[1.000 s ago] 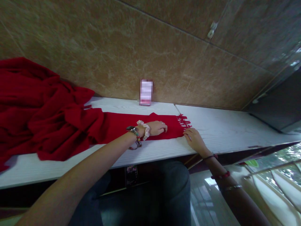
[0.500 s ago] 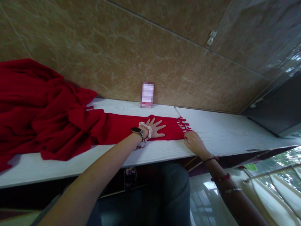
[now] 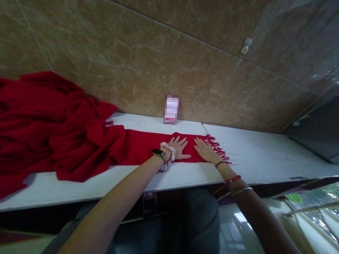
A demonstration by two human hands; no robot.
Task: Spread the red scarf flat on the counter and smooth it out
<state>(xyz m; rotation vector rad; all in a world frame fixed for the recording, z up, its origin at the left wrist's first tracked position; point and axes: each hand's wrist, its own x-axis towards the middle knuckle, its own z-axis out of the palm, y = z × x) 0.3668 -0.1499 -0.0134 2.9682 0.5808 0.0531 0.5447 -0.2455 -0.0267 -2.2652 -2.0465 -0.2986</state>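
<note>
A red scarf (image 3: 148, 146) with a fringed right end lies along the white tabletop (image 3: 254, 151). Its right part is spread flat in a strip, while the left part is heaped in loose folds. My left hand (image 3: 180, 147) rests flat on the strip with fingers spread. Close by on its right, my right hand (image 3: 206, 149) lies open on the cloth beside the fringe (image 3: 218, 150), fingers stretched out. Neither hand grips the fabric.
A blurred-out, phone-shaped object (image 3: 171, 110) leans upright against the brown tiled wall (image 3: 137, 63) behind the table. A dark grey panel (image 3: 317, 123) stands at the table's far right end. My legs (image 3: 203, 218) are under the front edge.
My right hand has let go of the scarf's near right corner and moved left onto the cloth, opening flat. The near fringe strands now lie spread out. My left hand stays on the strip.
</note>
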